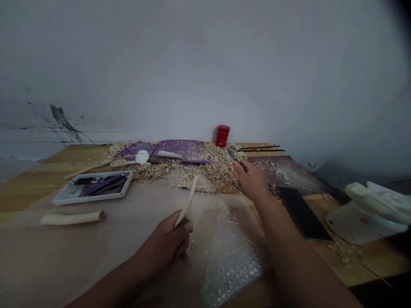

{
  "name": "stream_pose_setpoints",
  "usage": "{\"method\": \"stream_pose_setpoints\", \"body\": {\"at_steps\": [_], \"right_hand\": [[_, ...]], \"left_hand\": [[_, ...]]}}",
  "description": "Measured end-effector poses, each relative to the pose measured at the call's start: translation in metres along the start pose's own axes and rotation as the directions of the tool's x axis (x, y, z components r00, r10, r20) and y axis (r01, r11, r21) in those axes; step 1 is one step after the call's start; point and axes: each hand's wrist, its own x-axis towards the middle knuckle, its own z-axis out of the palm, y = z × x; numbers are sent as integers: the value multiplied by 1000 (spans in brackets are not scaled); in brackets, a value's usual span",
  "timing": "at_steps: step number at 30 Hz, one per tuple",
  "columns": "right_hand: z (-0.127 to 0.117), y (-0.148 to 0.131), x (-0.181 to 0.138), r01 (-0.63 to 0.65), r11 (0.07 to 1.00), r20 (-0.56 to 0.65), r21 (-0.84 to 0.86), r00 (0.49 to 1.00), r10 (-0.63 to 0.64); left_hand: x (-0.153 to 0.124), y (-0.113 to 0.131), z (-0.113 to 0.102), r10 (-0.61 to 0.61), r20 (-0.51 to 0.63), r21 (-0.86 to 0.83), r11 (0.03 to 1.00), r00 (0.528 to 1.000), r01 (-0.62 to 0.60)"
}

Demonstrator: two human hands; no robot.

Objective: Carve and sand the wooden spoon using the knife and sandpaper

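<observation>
My left hand (pixel 170 241) is closed around the lower end of a thin pale wooden stick (pixel 189 201) that points up and away over a sheet of bubble wrap (pixel 231 252). My right hand (pixel 252 179) reaches forward to the edge of a pile of wood shavings (pixel 205 169), its fingers curled round the dark handle of a knife (pixel 231 155) whose blade points away.
A white tray of carving tools (pixel 93 187) lies at the left, with a pale wooden rod (pixel 72 218) in front of it. Purple sheets (pixel 183 149), wooden spoons (pixel 123 162) and a red canister (pixel 222 135) stand near the wall. A black slab (pixel 303 212) and white objects (pixel 369 209) lie right.
</observation>
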Motion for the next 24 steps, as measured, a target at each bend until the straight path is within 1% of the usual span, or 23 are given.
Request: {"method": "stream_pose_setpoints", "body": {"at_steps": [2,5,7,9,10,11,13,14,15,16,18,19,21,24], "right_hand": [[5,-8,-6,83,993,57,80,994,-88],[16,-27,-20,195,968,151,156,964,-219],[22,-36,-26,210,944,196,254,945,-263],[24,-40,-29,163,890,205,427,941,-270],[25,-41,-30,124,834,198,538,943,-268],[24,-42,-30,80,752,191,654,945,-266],[22,-44,-30,-23,530,194,848,943,-269],[21,-44,-30,-72,427,206,901,939,-276],[20,-45,-30,-112,350,219,930,934,-284],[20,-45,-31,-140,304,230,942,931,-284],[21,-44,-30,-163,281,240,946,934,-265],[22,-44,-30,-165,281,239,945,938,-252],[23,-42,-28,-171,269,235,948,944,-231],[23,-41,-28,-163,255,223,953,948,-228]], "left_hand": [[2,0,-4,46,40,-96,994,998,-42],[9,1,-11,134,-1,-170,976,991,-133],[14,0,-16,168,-6,-167,972,986,-167],[17,0,-20,167,1,-139,976,986,-165],[18,0,-21,161,-3,-116,980,987,-161],[19,0,-22,152,-11,-91,984,988,-152],[20,0,-22,134,-15,-43,990,991,-135],[20,1,-21,122,-3,-20,992,992,-122],[19,2,-21,110,19,2,994,994,-110],[19,3,-20,97,44,19,995,994,-98],[18,7,-19,85,70,23,996,994,-87],[17,9,-19,90,55,7,996,994,-91],[16,14,-19,115,-24,-40,993,993,-116],[11,23,-24,151,-141,-80,983,978,-164]]}}
